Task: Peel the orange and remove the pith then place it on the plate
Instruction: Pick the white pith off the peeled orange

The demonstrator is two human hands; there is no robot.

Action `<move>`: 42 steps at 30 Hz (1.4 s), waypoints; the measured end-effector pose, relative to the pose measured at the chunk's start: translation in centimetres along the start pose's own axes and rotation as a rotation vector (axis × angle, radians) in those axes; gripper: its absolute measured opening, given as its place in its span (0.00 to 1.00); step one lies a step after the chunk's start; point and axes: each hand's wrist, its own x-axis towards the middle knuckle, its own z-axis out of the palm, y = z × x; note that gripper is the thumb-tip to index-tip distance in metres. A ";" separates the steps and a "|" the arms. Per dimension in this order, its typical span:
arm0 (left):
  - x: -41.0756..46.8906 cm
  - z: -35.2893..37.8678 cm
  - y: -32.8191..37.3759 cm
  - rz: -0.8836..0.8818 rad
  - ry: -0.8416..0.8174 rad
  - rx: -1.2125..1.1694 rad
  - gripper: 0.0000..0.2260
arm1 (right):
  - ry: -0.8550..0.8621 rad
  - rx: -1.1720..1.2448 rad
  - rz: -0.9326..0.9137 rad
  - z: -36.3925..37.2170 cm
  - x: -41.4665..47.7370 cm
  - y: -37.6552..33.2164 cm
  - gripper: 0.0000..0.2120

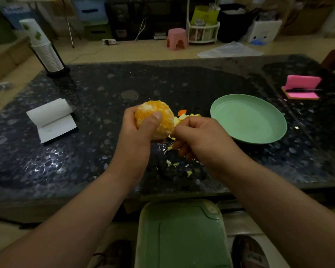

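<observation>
Head view: left hand (137,130) grips orange (155,118), steadying it; right hand (199,136) pinches pith (171,138) beside plate (275,136).

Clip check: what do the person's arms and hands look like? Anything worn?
Left forearm and right forearm are bare to the frame edge, no sleeves. The left hand and right hand carry no gloves, rings, watch or bands that I can see.

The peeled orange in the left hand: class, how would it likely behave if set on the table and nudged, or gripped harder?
Round, so the orange would probably roll on the flat table, less so inside the rimmed plate. Its bare flesh looks soft and moist: likely slippery, and apt to split if the left hand squeezes hard.
</observation>
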 end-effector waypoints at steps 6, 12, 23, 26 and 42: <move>0.1 0.2 1.3 -0.212 -0.046 -0.306 0.18 | -0.067 0.124 -0.019 -0.2 0.0 0.0 0.06; 0.2 -0.2 2.0 -0.285 -0.067 -0.413 0.17 | -0.072 0.128 -0.038 -0.4 0.4 0.4 0.05; 0.4 -0.8 1.9 -0.402 -0.087 -0.432 0.24 | 0.123 -0.579 -0.167 -1.7 2.6 2.7 0.04; 0.4 -0.8 1.8 -0.397 -0.088 -0.416 0.24 | 0.164 -0.714 -0.246 -1.5 2.6 2.9 0.01; 0.2 -0.2 1.1 -0.306 -0.083 -0.188 0.17 | 0.211 -0.678 -0.649 -1.9 0.4 0.9 0.03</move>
